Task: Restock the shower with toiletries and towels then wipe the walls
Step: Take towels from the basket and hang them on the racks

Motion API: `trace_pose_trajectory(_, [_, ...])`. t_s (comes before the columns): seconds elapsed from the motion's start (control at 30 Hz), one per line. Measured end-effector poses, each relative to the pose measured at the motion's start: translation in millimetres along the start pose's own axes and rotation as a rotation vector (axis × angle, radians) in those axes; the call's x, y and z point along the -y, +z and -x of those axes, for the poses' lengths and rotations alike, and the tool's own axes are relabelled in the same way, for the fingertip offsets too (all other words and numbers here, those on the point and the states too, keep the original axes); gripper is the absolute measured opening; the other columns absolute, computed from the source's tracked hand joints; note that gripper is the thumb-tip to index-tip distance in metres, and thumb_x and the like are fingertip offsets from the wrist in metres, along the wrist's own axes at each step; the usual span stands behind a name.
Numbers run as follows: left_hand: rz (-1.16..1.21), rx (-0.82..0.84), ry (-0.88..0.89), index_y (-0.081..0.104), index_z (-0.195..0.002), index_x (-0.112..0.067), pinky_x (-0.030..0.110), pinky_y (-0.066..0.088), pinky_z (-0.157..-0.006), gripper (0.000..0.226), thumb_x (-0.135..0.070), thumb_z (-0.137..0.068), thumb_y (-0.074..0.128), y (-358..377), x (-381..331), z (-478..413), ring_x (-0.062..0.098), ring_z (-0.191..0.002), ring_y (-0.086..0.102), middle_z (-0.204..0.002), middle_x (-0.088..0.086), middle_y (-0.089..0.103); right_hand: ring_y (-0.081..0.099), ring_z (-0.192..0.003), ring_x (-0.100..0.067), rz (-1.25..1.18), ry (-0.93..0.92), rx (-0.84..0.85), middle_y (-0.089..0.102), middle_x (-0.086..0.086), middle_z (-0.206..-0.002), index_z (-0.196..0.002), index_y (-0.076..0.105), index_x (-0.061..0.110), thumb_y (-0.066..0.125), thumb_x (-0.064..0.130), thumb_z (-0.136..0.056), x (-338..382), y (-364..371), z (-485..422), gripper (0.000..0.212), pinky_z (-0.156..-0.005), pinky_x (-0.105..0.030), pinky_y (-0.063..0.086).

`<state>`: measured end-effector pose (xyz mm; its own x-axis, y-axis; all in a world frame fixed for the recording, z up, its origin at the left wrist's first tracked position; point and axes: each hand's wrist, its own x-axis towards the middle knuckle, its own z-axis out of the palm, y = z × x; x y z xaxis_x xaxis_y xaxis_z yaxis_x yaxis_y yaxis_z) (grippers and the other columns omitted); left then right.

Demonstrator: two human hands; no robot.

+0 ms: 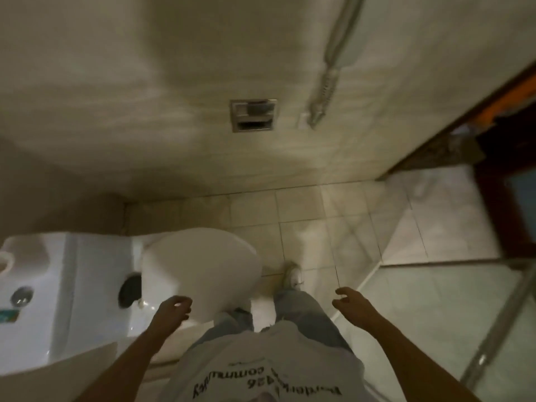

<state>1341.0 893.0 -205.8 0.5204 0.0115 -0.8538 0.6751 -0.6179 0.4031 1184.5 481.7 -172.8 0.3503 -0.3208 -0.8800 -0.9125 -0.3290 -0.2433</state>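
I stand in a dim bathroom, looking down. My left hand (174, 310) hangs low over the front edge of the closed white toilet (200, 265), fingers loosely curled, holding nothing. My right hand (349, 303) hangs on the other side above the floor tiles, fingers apart and empty. The glass shower partition (452, 323) with its metal frame stands at my right. No toiletries or towels show. The beige tiled wall (145, 111) rises ahead.
A metal recessed toilet-paper holder (253, 115) sits in the wall ahead, with a wall phone and coiled cord (330, 82) to its right. The white cistern top (37, 291) with a flush button lies at left. A dark wooden door frame (470, 111) stands at right.
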Motion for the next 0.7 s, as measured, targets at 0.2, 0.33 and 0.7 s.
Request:
trace_pose_trajectory(0.2, [-0.225,0.019,0.205,0.065,-0.12,-0.01,0.031,0.049,-0.078,0.023,-0.022,-0.103,0.055,42.8,-125.3,-15.9,0.025,-0.095,0.067,-0.111,0.013,0.069,0.065,-0.082,-0.03,-0.591,0.261,-0.026,0.067,-0.02,-0.105,-0.13,0.057,0.002,0.062,0.012,-0.096,-95.3,1.0,-12.1,0.036,-0.077,-0.039,0.05])
trace_pose_trajectory(0.33, [-0.256,-0.003,0.278,0.063,-0.124,-0.013,0.039,0.05,-0.09,0.024,-0.022,-0.104,0.053,79.7,-191.3,-10.0,0.025,-0.101,0.067,-0.114,0.012,0.07,0.069,-0.094,-0.032,-0.745,0.305,-0.033,0.067,-0.015,-0.107,-0.128,0.058,0.004,0.062,0.016,-0.096,-130.5,-19.1,-18.1,0.035,-0.091,-0.046,0.054])
trace_pose_trajectory(0.7, [-0.361,0.208,0.138,0.061,-0.124,-0.013,0.045,0.047,-0.098,0.026,-0.028,-0.103,0.056,202.6,-288.6,-34.4,0.029,-0.107,0.065,-0.118,0.013,0.068,0.068,-0.091,-0.024,-1.094,0.164,-0.233,0.065,-0.017,-0.122,-0.127,0.059,0.009,0.061,0.018,-0.098,-135.0,-160.0,-52.5,0.031,-0.081,-0.034,0.052])
